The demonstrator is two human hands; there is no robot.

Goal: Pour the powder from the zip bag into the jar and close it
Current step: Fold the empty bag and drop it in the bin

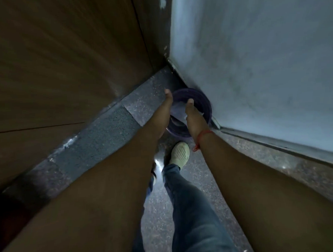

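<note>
Left hand (165, 108) and right hand (193, 113) over purple bucket (205, 104) in far floor corner, pale bag (177, 111) between them, orientation indistinct, finger grasp indeterminable, no legible markings.

We see a purple bin (206, 106) on the speckled floor (158, 209), tucked in the corner where a wooden panel (62, 64) meets a pale blue wall (264, 53). Nearer us, a pale shoe (179, 153) (its sole unseen) and a blue trouser leg (193, 211).
</note>
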